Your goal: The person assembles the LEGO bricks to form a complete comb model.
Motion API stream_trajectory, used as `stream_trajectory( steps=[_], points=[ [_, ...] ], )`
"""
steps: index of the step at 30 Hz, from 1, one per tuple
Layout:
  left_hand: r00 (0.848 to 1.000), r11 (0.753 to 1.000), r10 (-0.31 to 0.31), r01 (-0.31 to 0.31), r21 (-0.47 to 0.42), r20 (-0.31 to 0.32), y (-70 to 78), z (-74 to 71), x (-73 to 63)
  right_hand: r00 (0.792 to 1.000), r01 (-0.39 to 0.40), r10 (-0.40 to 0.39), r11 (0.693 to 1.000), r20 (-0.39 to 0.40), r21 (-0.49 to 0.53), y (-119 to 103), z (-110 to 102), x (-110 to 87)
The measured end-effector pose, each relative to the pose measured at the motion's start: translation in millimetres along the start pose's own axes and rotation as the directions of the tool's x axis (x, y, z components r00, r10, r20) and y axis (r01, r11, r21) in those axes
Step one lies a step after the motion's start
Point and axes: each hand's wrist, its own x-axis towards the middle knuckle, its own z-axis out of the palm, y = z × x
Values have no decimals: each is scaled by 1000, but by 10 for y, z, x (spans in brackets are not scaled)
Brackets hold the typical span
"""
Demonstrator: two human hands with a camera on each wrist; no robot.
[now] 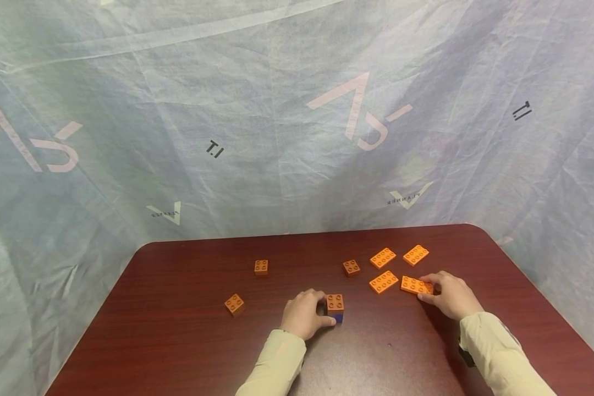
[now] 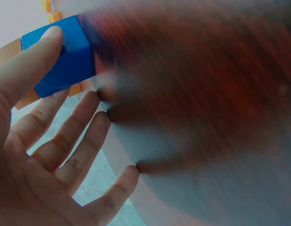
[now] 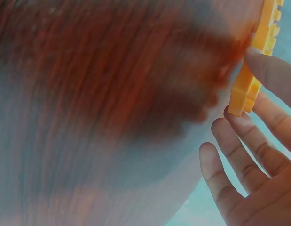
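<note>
A near orange brick (image 1: 235, 304) and a far orange brick (image 1: 261, 267) are sitting left of the blue-and-orange stack (image 1: 335, 303); the left hand (image 1: 304, 314) is pinching that stack, thumb opposing finger. Behind-right of it, a third brick (image 1: 351, 268) is resting, three loose plates (image 1: 383, 281) are lying farther right, and the right hand (image 1: 452, 295) is clamping a fourth plate (image 1: 413, 285)!

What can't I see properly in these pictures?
Head view: the right end of the flat orange block, hidden by the right hand.
Head view: the top of the blue block, covered by the small orange block.
Right wrist view: the flat block's far end, cut off by the top edge.
Left wrist view: most of the orange bits, cut off by the top edge.
</note>
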Motion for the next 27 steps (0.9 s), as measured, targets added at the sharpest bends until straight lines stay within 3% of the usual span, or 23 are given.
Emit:
stream_trajectory(
  steps=[8, 18, 27],
  points=[
    [1000, 1000, 5, -5, -1, -2, -3, 2, 1, 998, 36, -36, 999, -51, -1, -91, -46, -2],
    [1000, 1000, -2, 2, -2, 8, 11, -13, 2, 994, 99, -99, 995, -56, -6, -294, -112, 29],
    [1000, 1000, -2, 2, 0, 4, 5, -4, 7, 984, 169, -168, 985, -60, 13, -608, -162, 64]
  ],
)
